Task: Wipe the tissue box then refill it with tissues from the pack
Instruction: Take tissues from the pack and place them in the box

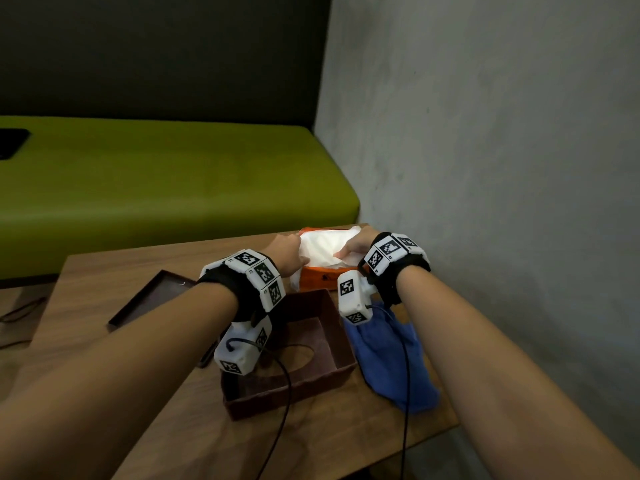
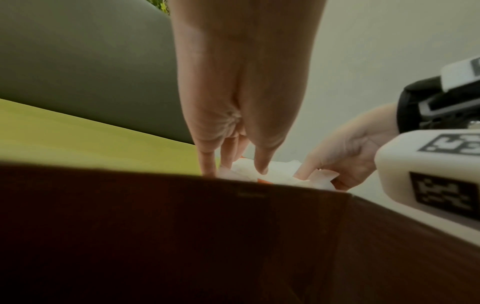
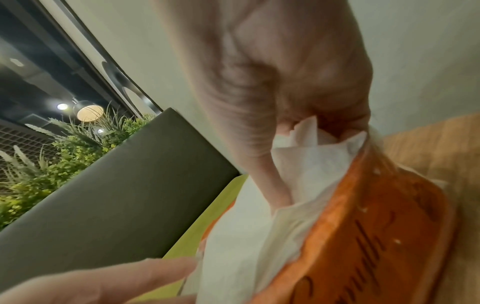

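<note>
An orange tissue pack [image 1: 320,280] lies at the table's far edge with a white stack of tissues [image 1: 322,247] bulging out of its open top. My left hand [image 1: 294,252] holds the stack's left end, thumb on top and fingers down its side [image 2: 236,166]. My right hand [image 1: 346,251] has its fingers curled into the tissues at the right end [image 3: 298,164], inside the orange pack [image 3: 376,226]. The brown tissue box [image 1: 332,341] stands open and empty in front of the pack, its oval slot facing down. Its dark wall [image 2: 182,226] fills the lower left wrist view.
A blue cloth [image 1: 388,362] lies crumpled right of the box. The box's flat brown lid [image 1: 152,296] sits to the left on the wooden table [image 1: 329,438]. A green bench [image 1: 173,181] runs behind, and a grey wall [image 1: 485,133] is close on the right.
</note>
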Demonstrator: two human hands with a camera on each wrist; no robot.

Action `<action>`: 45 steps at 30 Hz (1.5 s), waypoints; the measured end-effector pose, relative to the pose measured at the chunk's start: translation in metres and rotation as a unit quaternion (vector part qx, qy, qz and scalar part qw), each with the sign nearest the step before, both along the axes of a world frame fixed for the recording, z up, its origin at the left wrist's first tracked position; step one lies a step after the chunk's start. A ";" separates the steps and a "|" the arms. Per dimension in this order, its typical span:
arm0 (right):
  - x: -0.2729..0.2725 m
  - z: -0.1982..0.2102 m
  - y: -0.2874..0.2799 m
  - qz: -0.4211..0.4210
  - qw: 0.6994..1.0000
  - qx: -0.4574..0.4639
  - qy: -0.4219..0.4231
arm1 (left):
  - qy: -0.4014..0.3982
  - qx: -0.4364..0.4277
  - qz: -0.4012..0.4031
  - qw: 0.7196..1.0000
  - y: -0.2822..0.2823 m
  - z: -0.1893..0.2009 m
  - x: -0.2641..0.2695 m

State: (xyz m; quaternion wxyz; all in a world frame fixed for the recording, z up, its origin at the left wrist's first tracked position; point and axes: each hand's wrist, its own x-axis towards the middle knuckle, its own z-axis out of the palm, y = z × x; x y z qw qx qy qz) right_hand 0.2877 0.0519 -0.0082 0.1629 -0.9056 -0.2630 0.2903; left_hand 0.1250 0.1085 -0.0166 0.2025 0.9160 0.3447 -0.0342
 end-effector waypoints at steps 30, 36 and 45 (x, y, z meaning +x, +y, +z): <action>-0.022 -0.004 -0.027 -0.042 0.974 0.214 -0.063 | -0.051 -0.048 0.044 0.997 -0.004 -0.007 -0.005; -0.027 0.003 -0.032 0.039 0.957 0.271 -0.098 | -0.072 -0.095 0.084 0.989 -0.009 -0.004 -0.005; -0.034 0.018 -0.045 0.061 0.931 0.349 -0.090 | -0.103 -0.150 0.114 0.977 -0.015 -0.002 -0.006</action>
